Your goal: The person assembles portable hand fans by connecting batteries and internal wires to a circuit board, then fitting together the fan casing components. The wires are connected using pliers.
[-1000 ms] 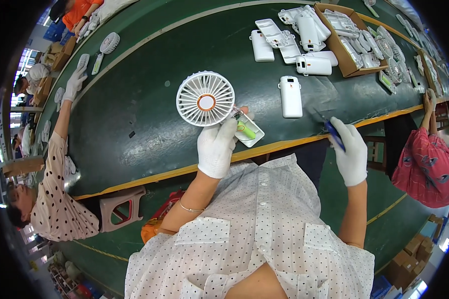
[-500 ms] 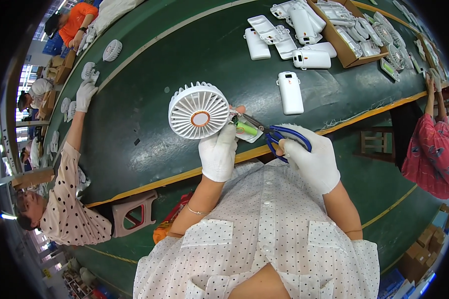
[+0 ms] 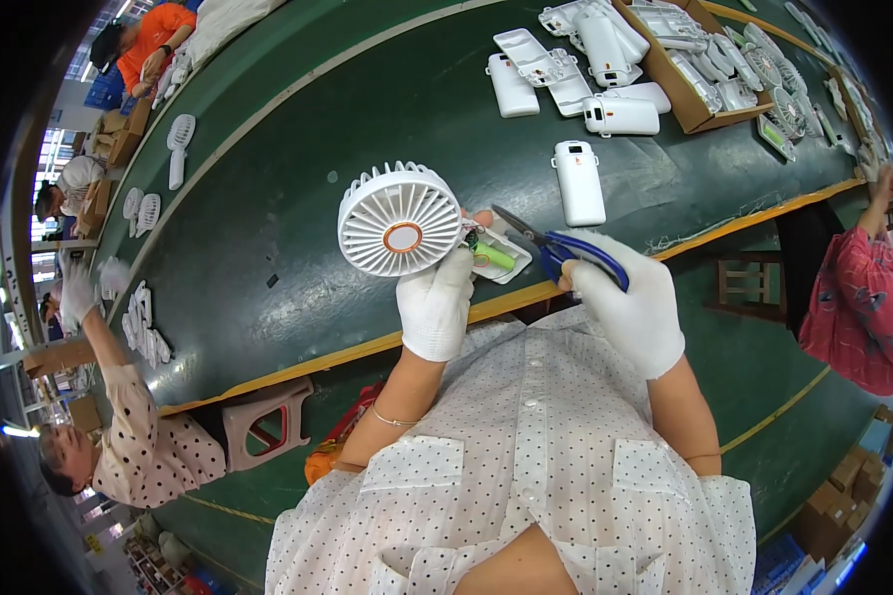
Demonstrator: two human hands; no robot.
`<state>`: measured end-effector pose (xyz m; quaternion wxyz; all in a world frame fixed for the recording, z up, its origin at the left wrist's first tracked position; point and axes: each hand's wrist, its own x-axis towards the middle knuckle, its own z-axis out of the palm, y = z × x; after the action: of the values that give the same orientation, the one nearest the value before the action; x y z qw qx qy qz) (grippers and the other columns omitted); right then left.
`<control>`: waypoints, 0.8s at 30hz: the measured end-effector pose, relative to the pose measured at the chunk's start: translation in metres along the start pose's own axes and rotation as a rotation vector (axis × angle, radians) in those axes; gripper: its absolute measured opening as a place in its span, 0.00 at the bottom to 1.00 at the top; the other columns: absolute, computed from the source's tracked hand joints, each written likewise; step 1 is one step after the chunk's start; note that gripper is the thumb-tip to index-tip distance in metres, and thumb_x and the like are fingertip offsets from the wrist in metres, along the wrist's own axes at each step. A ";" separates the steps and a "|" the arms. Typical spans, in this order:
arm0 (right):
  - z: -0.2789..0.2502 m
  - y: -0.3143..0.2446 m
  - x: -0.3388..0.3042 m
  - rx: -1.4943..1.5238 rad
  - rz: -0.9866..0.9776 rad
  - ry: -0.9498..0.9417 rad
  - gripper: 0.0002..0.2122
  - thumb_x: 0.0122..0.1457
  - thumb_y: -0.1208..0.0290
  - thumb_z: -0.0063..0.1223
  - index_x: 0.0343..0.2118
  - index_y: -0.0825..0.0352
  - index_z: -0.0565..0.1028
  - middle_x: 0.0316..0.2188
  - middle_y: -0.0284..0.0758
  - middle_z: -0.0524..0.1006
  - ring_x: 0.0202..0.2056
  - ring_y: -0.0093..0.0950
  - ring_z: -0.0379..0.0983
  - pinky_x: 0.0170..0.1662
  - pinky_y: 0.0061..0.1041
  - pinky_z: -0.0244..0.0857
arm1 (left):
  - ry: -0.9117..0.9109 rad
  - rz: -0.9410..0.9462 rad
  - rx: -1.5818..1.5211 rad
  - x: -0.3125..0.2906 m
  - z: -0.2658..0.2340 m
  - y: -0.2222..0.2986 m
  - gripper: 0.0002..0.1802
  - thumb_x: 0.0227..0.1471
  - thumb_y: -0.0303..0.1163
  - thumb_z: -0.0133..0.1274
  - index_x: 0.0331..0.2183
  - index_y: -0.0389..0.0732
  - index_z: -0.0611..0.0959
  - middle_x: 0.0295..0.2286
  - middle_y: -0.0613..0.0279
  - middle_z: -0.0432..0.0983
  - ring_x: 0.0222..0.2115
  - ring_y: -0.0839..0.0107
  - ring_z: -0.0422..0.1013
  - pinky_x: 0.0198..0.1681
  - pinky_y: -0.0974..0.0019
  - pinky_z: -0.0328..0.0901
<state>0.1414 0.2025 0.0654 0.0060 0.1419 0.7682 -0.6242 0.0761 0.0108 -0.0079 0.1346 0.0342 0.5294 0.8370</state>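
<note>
My gloved left hand [image 3: 435,305] grips a white handheld fan [image 3: 399,220] near the front edge of the table. Its round slatted head has an orange ring at the centre. The fan's handle lies opened, baring a green battery cell [image 3: 494,257] and thin wires. My right hand [image 3: 627,307], also gloved, is closed around blue-handled long-nose pliers [image 3: 556,250]. Their dark jaws point up and left, a little apart from the wires. Beyond them a white handle cover [image 3: 578,184] lies on the green table.
White covers [image 3: 511,85] lie loosely piled at the back, beside a cardboard box [image 3: 700,109] full of fan parts. At the far left, a co-worker's gloved hand [image 3: 76,290] is near several finished-looking fans [image 3: 180,149]. Another person in red [image 3: 853,307] works at the right.
The plier jaws have drawn back from the wires, and my right hand has shifted slightly right. The left co-worker's hand has moved away left, leaving a fan lying there.
</note>
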 end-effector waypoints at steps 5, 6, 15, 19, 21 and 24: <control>0.004 0.010 0.002 -0.089 -0.103 -0.034 0.14 0.57 0.76 0.54 0.46 0.73 0.79 0.31 0.35 0.82 0.30 0.18 0.76 0.37 0.17 0.70 | -0.071 -0.007 0.026 0.003 -0.005 -0.001 0.28 0.61 0.32 0.52 0.58 0.30 0.64 0.53 0.41 0.68 0.55 0.57 0.67 0.61 0.53 0.62; 0.004 0.010 0.001 -0.089 -0.103 -0.035 0.14 0.57 0.76 0.54 0.46 0.73 0.79 0.31 0.35 0.82 0.30 0.18 0.76 0.37 0.17 0.70 | -0.061 -0.020 0.027 0.003 -0.003 0.001 0.29 0.61 0.33 0.52 0.58 0.30 0.64 0.53 0.41 0.68 0.55 0.58 0.66 0.60 0.54 0.62; 0.002 0.008 -0.002 -0.267 -0.228 -0.069 0.14 0.56 0.78 0.56 0.47 0.70 0.79 0.30 0.39 0.79 0.28 0.26 0.76 0.33 0.23 0.68 | -0.079 -0.024 -0.019 0.002 0.001 0.003 0.30 0.61 0.34 0.52 0.59 0.30 0.63 0.53 0.40 0.67 0.56 0.49 0.67 0.61 0.50 0.61; 0.005 0.010 -0.008 -0.447 -0.380 -0.020 0.15 0.55 0.77 0.58 0.47 0.67 0.78 0.28 0.40 0.77 0.27 0.34 0.75 0.32 0.26 0.67 | -0.071 -0.025 0.014 0.002 0.000 0.003 0.28 0.62 0.32 0.50 0.58 0.30 0.63 0.54 0.39 0.67 0.56 0.48 0.67 0.61 0.48 0.61; 0.009 0.009 -0.010 -0.508 -0.413 -0.018 0.16 0.55 0.76 0.59 0.48 0.66 0.78 0.29 0.39 0.76 0.27 0.36 0.75 0.32 0.27 0.68 | -0.042 -0.048 -0.009 0.001 0.000 0.004 0.24 0.62 0.28 0.46 0.57 0.29 0.64 0.53 0.39 0.67 0.56 0.48 0.67 0.61 0.48 0.62; 0.019 0.015 -0.011 -0.759 -0.485 -0.039 0.20 0.54 0.76 0.59 0.52 0.64 0.75 0.29 0.37 0.74 0.26 0.36 0.75 0.30 0.29 0.68 | 0.020 -0.064 -0.040 0.003 0.007 0.009 0.21 0.62 0.23 0.42 0.56 0.29 0.64 0.51 0.41 0.68 0.55 0.50 0.68 0.60 0.49 0.63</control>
<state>0.1524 0.1847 0.0494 -0.0744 -0.0664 0.9536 -0.2842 0.0730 0.0142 0.0026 0.1566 0.0063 0.5147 0.8430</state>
